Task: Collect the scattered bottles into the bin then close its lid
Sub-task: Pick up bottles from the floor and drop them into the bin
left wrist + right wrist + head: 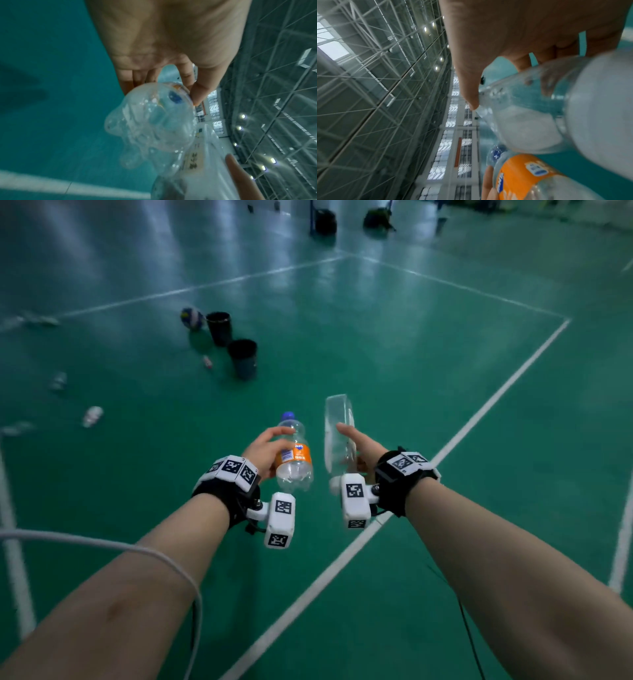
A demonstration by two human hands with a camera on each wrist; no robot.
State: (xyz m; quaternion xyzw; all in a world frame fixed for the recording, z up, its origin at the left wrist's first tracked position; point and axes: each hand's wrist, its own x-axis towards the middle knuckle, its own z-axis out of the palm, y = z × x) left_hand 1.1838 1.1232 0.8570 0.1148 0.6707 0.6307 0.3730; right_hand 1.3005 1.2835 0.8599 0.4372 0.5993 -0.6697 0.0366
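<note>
My left hand (270, 448) grips a clear plastic bottle (294, 455) with an orange label and a blue cap, held above the green floor. In the left wrist view its lobed base (150, 124) points at the camera, with thumb and fingers round it. My right hand (359, 446) holds a large clear bottle (337, 433) with no label, thumb laid along its side (530, 115). Two black bins (243, 357) stand open on the floor ahead to the left. Several loose bottles (92, 416) lie scattered at the far left.
A blue, yellow and white ball (191, 318) sits beside the farther bin (219, 326). A small bottle (207, 361) lies left of the nearer bin. White court lines (496, 395) cross the floor. Dark bags (325, 220) stand at the far end. A white cable (102, 544) loops over my left forearm.
</note>
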